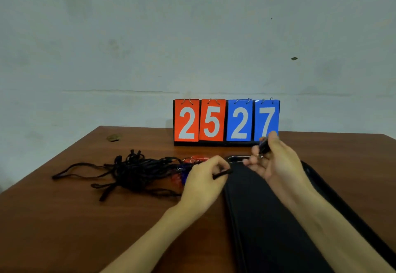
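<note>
Head view: left hand (203, 178) pinches cord (224, 173), right hand (276, 165) grips dark object (265, 148).

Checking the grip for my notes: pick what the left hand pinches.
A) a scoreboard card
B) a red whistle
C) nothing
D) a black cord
D: the left hand pinches a thin black cord between thumb and finger at the edge of the case, while the right hand holds a small dark item.
</note>
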Demonstrator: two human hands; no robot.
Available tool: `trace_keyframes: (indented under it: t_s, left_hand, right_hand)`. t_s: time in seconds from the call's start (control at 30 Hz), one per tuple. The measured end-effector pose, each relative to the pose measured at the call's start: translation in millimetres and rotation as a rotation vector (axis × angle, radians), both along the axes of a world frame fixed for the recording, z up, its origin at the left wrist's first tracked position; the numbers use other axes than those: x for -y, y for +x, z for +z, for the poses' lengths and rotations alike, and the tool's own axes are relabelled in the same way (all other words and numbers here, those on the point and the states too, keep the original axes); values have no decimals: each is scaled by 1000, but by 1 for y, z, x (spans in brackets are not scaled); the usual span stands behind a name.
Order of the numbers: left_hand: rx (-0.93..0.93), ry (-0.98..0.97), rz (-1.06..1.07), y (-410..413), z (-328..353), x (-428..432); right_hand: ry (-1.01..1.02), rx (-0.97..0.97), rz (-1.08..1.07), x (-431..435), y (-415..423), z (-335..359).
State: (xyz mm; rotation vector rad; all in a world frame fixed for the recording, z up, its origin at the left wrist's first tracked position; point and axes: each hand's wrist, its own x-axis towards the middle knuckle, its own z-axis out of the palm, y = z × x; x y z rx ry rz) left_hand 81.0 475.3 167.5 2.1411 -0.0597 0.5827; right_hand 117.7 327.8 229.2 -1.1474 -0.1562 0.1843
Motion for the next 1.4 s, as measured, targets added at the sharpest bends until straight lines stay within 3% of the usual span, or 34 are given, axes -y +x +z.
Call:
trace_keyframes:
  t_s: [0.1, 0.2, 0.27, 0.37, 0.43, 0.53, 0.57, 0.67, 0.77, 0.83, 0.9, 1.1, 1.2, 1.4]
  left_hand:
    - [-65, -80, 211, 9, -3, -26]
    - [-131, -153, 398, 15, -3, -57]
    - [-153, -133, 532, 13, -1, -75]
    - [-273, 194, 573, 7, 1, -85]
    - [-330, 318, 375, 7, 2, -78]
    - [-324, 484, 251, 6, 6, -63]
    - [-269, 436, 232, 3, 10, -57]
    - [-104, -81, 31, -10, 22, -25]
    - [-142, -652, -344, -15, 20, 10]
    - [-209, -834, -493, -16, 16, 20]
    - [-288, -892, -572, -20, 16, 21]
    - [-358, -640, -490, -21, 23, 3]
    - [-380, -473, -392, -21, 27, -8]
    - [-394, -181, -259, -19, 31, -21]
  right_hand:
    - [-489, 183, 28, 11, 3, 2]
    - [-1072, 546, -159, 22, 11, -5]
    - [-1204, 551, -239, 28, 13, -4]
    - [-1311, 477, -227, 31, 16, -3]
    - [-1249, 443, -147, 25, 16, -4]
    - [-902, 357, 64, 15, 9, -3]
    - [-814, 357, 121, 13, 4, -2]
    - [-622, 384, 171, 5, -8, -3]
    - [-504, 352, 136, 0, -18, -4]
    - [-515, 351, 89, -1, -21, -5]
    - [-490, 343, 39, -1, -21, -7]
    - [-283, 159, 31, 8, -9, -4]
    - [-455, 201, 69, 9, -6, -8]
    - [-955, 586, -88, 18, -6, -16]
